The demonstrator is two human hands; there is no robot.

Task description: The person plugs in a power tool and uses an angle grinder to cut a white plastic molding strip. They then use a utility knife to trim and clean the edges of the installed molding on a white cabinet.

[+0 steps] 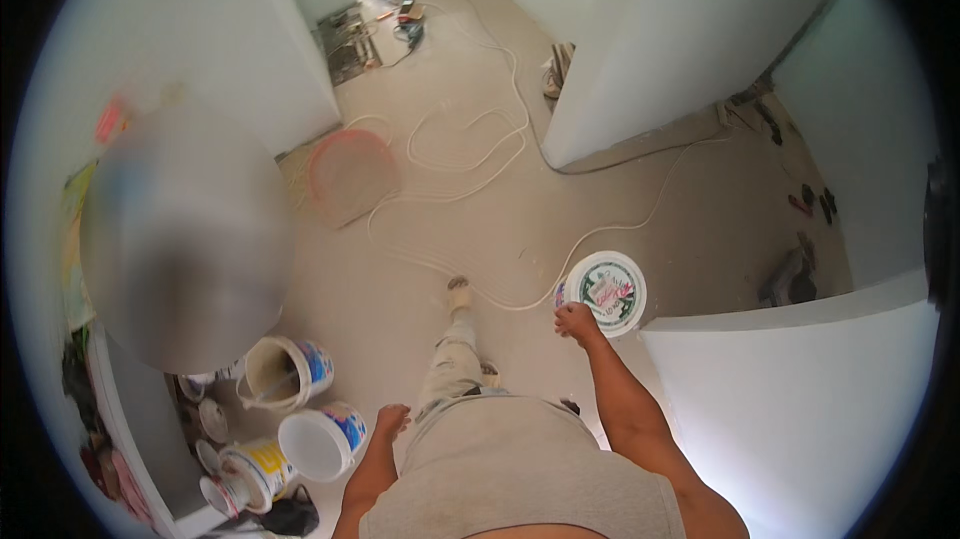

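- Left hand (393,422) and right hand (574,323) are apart, loosely curled; cannot tell whether the right grips the lidded bucket (610,289).
- Seemingly mid-stride; stepping on calls for clearing the white cord (601,229).

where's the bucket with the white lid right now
In the head view, the lidded bucket is right of centre, beside the right hand and near the white wall at lower right.
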